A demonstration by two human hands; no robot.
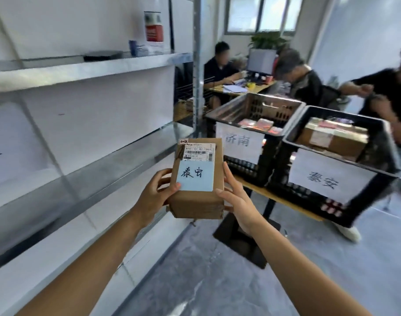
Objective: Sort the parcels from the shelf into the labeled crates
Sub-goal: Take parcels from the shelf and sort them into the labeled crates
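- Parcel, a brown cardboard box (pixel 195 207) with pale-blue label, hangs over the floor between grey metal shelf (pixel 103 67) and crates, left hand (pixel 152 196) and right hand (pixel 238 199) each with a grip grasping it.
- Likely hazard: matching black plastic crate (pixel 382 160) touches its twin (pixel 240 166); a hasty drop could missort.

Monitor (pixel 261 61) on a cluttered desk (pixel 257 88), red mug (pixel 269 79), potted plant (pixel 269 39), window (pixel 261 12) behind

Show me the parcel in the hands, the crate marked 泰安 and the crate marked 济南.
parcel (pixel 196 205): head view, bare cardboard below its blue label.
泰安 crate (pixel 329 176): head view, paper sign on its front wall.
济南 crate (pixel 239 142): head view, paper sign on its front wall.
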